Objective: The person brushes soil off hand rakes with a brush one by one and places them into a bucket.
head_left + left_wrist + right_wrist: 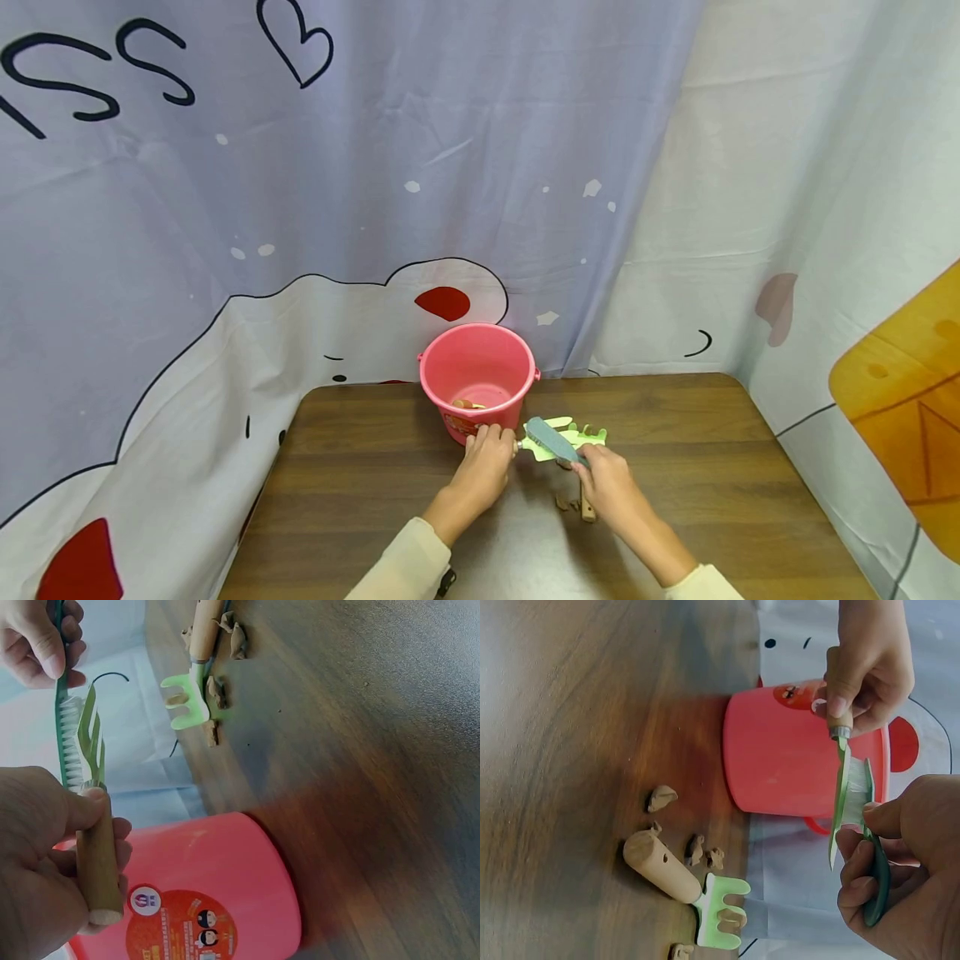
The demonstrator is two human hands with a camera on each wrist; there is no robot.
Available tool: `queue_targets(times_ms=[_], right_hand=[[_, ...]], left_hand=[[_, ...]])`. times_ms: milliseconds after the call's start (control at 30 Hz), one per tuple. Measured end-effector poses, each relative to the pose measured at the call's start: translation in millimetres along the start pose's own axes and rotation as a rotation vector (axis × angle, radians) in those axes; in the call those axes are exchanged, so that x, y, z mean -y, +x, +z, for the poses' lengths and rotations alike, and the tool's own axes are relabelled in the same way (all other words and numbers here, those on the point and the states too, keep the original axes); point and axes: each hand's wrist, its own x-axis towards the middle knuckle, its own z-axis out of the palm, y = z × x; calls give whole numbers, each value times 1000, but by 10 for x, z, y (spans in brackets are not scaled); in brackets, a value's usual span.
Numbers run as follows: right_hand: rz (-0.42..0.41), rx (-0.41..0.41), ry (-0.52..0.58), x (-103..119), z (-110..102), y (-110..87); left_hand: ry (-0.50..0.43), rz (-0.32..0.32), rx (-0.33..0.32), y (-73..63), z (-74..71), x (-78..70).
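Note:
My left hand [486, 462] grips the wooden handle [97, 862] of a small garden fork with a light green pronged head [841, 802]. In my right hand [607, 483] is a dark green brush [551, 439], held by its handle [879, 881]. Its white bristles [857, 792] lie against the fork's head. Below the hands, a hand rake [724, 911] with green tines and a wooden handle rests on the table. Around it lie several brown clumps [662, 798], one of them at its tines.
A pink bucket [780, 757] stands upright just beyond my left hand, with some light brown pieces [468, 404] visible inside. The wooden table [337, 475] ends at a printed curtain [480, 167] behind and to the sides.

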Motion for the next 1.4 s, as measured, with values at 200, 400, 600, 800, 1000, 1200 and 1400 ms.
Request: queue_targets(times_ms=[200, 400, 600, 800, 1000, 1200, 1400], right_hand=[[37, 22, -19, -127, -43, -32], [89, 16, -57, -314, -153, -56], [92, 8, -45, -379, -243, -54], [117, 46, -3, -299, -232, -15], [109, 90, 61, -80, -144, 38], [112, 137, 97, 97, -73, 60], [73, 121, 84, 119, -12, 33]], left_hand=[[-6, -1, 0, -10, -7, 17], [4, -2, 24, -14, -39, 40], [-3, 7, 28, -5, -52, 39], [-10, 3, 19, 5, -50, 43], [-23, -1, 16, 18, -44, 51], [-29, -3, 8, 28, -47, 45], [-10, -4, 13, 22, -35, 43]])
